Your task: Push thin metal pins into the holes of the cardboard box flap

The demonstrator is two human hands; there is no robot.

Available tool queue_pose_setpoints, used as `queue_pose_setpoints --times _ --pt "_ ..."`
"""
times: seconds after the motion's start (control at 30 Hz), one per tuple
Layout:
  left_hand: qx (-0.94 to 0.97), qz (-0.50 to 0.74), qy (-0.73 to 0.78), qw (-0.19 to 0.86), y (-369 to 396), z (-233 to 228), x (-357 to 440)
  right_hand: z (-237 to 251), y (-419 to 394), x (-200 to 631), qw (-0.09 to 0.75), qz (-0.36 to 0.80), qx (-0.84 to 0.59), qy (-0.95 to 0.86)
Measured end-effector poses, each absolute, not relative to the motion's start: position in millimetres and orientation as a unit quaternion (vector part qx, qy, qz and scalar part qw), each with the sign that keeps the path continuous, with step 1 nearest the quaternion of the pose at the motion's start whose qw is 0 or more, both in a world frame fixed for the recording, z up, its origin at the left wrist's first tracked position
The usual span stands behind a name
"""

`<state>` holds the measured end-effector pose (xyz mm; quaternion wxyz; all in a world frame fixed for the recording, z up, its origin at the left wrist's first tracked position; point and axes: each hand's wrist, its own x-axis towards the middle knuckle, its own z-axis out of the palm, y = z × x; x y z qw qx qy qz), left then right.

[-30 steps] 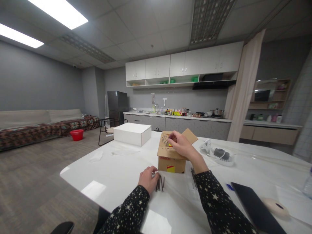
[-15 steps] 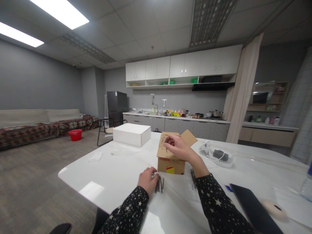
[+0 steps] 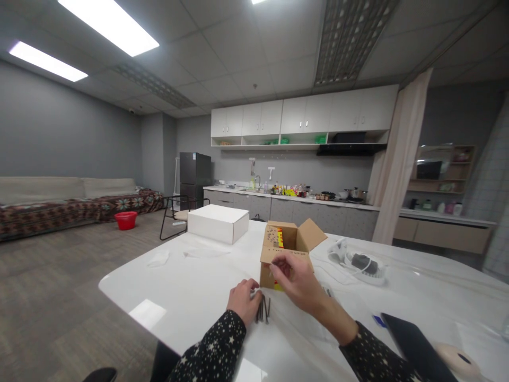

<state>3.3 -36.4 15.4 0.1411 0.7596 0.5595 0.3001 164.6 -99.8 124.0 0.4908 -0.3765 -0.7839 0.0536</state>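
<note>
The right hand (image 3: 296,278) hangs just in front of the small cardboard box (image 3: 284,249), thumb and forefinger pinched together in a tight grip on something thin and dark; it is too small to tell for sure, though it looks like one of the nails. The left hand (image 3: 243,300) rests on the worktop (image 3: 191,276) with its fingers curled, its grip closed loosely against a short bundle of dark, slim metal nails (image 3: 263,310) that lie side by side at its fingertips, touching them. Both wrists wear black sleeves dotted with pale stars. The box is plain brown corrugated card with a red and yellow label, standing upright with its flaps folded open; one inner flap is peppered with small holes, and what lies inside is hidden. The worktop is a glossy white slab with rounded corners. Farther back on it sits a flat, closed white carton (image 3: 218,223), matte and rectangular. To the right of the cardboard box lies a white headset with tangled cable (image 3: 358,260), and near the right edge a dark flat tablet (image 3: 413,350) and a pale, rounded mouse (image 3: 457,358).
</note>
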Motion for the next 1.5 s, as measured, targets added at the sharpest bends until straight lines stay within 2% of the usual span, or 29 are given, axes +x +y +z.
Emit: queue_pose_setpoints --times 0.1,0.27,0.5,1.0,1.5 --pt "0.758 0.307 0.558 0.138 -36.0 13.1 2.8 90.0 -111.5 176.2 0.493 -0.008 -0.371 -0.787" --pt "0.758 0.31 0.557 0.142 -39.2 14.4 2.7 42.0 -127.9 193.1 0.431 -0.136 -0.321 -0.832" --pt "0.76 0.314 0.55 0.143 -41.6 16.3 3.2 31.8 -119.3 198.8 0.346 -0.212 -0.327 -0.854" --pt "0.797 0.31 0.498 0.147 -44.3 14.8 0.8 14.1 -102.2 193.7 0.224 -0.17 -0.43 -0.858" --pt "0.819 0.285 0.48 0.132 -43.4 11.3 4.3 16.7 -105.4 194.8 0.208 -0.085 -0.437 -0.871"
